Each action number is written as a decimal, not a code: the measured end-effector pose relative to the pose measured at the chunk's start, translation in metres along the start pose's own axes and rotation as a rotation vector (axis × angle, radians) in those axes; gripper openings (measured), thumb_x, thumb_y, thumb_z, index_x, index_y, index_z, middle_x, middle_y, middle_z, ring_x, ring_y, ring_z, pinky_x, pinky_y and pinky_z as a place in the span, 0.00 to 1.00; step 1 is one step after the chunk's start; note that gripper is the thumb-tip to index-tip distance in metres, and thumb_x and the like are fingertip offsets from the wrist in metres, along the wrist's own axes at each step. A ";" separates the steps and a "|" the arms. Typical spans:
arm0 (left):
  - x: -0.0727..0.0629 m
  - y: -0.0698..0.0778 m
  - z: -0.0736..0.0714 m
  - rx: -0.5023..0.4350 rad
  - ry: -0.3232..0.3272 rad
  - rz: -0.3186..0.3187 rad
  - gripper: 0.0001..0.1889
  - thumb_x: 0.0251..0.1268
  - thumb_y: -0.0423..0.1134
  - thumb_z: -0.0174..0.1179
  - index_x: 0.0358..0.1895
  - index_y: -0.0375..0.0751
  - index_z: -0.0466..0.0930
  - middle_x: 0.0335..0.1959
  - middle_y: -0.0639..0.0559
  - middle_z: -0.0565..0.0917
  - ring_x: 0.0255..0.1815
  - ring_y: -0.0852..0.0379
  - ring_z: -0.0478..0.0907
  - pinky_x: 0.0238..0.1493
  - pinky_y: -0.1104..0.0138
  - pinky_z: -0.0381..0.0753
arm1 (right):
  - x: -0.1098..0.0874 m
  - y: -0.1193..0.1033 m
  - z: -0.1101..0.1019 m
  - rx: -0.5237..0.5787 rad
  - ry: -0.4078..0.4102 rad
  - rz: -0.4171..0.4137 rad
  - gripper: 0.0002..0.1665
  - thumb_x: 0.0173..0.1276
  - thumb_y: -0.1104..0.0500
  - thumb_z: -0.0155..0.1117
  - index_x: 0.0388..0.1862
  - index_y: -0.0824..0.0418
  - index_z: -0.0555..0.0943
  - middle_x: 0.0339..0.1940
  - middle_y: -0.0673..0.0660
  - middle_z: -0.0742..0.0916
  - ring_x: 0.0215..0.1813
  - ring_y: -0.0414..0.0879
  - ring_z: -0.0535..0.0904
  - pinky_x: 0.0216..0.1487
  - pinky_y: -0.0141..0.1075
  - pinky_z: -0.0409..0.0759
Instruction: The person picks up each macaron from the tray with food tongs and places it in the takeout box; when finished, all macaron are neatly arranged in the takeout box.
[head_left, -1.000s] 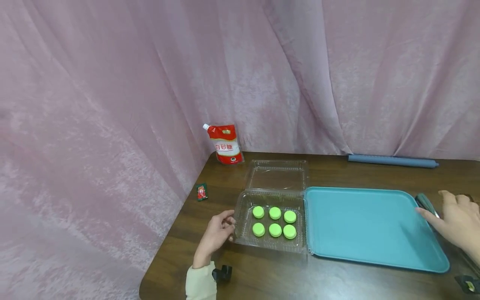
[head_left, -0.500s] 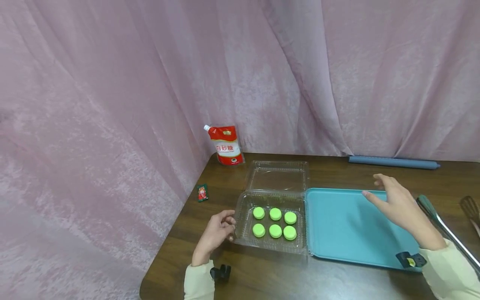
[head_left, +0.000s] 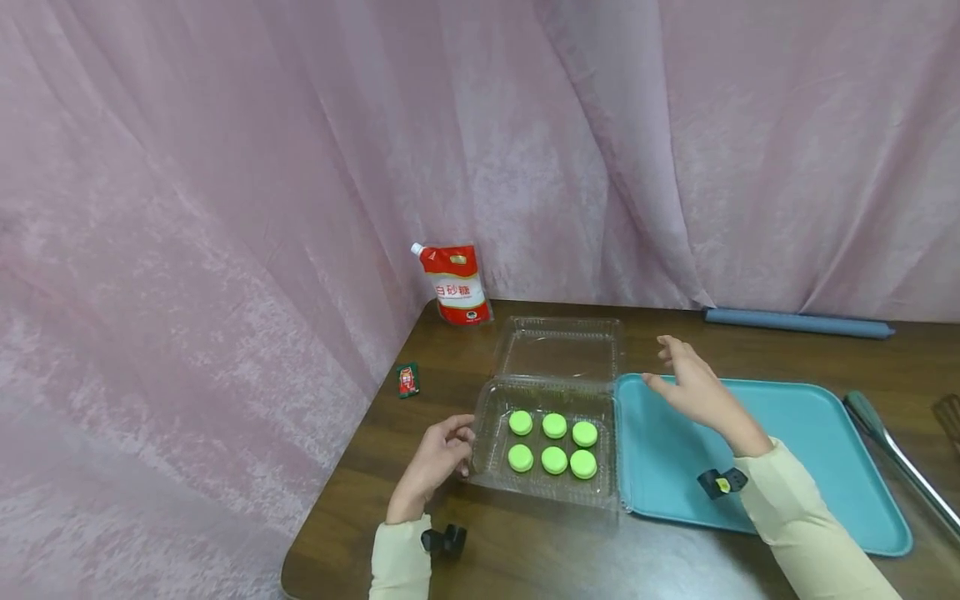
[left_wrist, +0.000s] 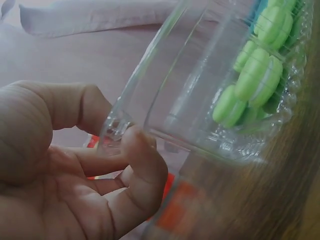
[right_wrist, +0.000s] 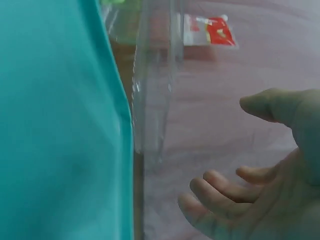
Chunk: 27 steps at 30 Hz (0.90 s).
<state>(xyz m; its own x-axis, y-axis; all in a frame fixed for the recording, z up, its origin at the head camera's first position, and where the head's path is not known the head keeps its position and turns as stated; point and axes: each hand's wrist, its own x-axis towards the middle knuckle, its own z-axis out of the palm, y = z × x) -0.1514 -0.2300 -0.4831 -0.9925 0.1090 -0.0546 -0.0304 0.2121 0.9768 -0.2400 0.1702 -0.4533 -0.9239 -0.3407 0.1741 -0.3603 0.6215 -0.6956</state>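
Note:
A clear plastic clamshell box (head_left: 491, 462) lies on the table with its lid (head_left: 558, 348) folded back toward the curtain. Several green macarons (head_left: 554, 426) sit in two rows inside its base. My left hand (head_left: 435, 458) pinches the box's left rim between thumb and finger, as the left wrist view shows close up (left_wrist: 125, 150). My right hand (head_left: 699, 392) hovers over the upper left part of a turquoise tray (head_left: 810, 417), to the right of the box. Its fingers are spread and relaxed, holding nothing; the right wrist view shows the same hand (right_wrist: 260, 185).
A red and white sugar pouch (head_left: 457, 287) stands at the back left, with a small green and red packet (head_left: 408, 380) nearer. Along the back lies a blue rolling pin (head_left: 798, 323). Right of the tray are a utensil with a green end (head_left: 866, 417) and a whisk (head_left: 948, 412).
My right hand has swept left from the tray's right side, across the tray, toward the box. The left hand keeps its pinch on the box rim.

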 end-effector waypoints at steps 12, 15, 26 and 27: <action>0.002 -0.002 0.005 -0.016 -0.008 0.003 0.27 0.58 0.19 0.47 0.64 0.18 0.68 0.40 0.42 0.75 0.27 0.58 0.69 0.23 0.72 0.73 | 0.015 0.001 0.020 0.105 -0.160 0.051 0.50 0.76 0.57 0.58 0.77 0.80 0.39 0.68 0.84 0.64 0.67 0.77 0.64 0.56 0.66 0.75; 0.002 -0.002 0.005 -0.019 -0.007 0.003 0.27 0.58 0.19 0.48 0.65 0.18 0.68 0.40 0.41 0.75 0.27 0.57 0.69 0.23 0.72 0.73 | 0.016 0.003 0.021 0.121 -0.181 0.054 0.50 0.75 0.57 0.58 0.76 0.80 0.39 0.67 0.84 0.64 0.66 0.77 0.65 0.55 0.65 0.75; -0.001 -0.004 0.001 -0.009 0.015 0.025 0.28 0.57 0.18 0.48 0.65 0.17 0.67 0.41 0.39 0.75 0.25 0.58 0.69 0.23 0.72 0.73 | 0.024 0.004 0.024 0.217 -0.268 0.021 0.52 0.72 0.63 0.62 0.77 0.78 0.38 0.69 0.83 0.65 0.67 0.76 0.66 0.58 0.63 0.75; -0.001 -0.004 0.001 -0.007 0.017 0.028 0.28 0.57 0.18 0.48 0.65 0.17 0.67 0.41 0.39 0.75 0.25 0.58 0.69 0.23 0.72 0.73 | 0.025 0.003 0.024 0.217 -0.265 0.016 0.52 0.71 0.63 0.62 0.77 0.77 0.38 0.69 0.82 0.65 0.67 0.76 0.66 0.58 0.64 0.75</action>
<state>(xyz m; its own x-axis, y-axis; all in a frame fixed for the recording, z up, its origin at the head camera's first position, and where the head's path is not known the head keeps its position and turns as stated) -0.1503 -0.2304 -0.4871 -0.9949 0.0986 -0.0236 -0.0032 0.2022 0.9793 -0.2615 0.1468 -0.4677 -0.8534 -0.5212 -0.0058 -0.2834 0.4733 -0.8341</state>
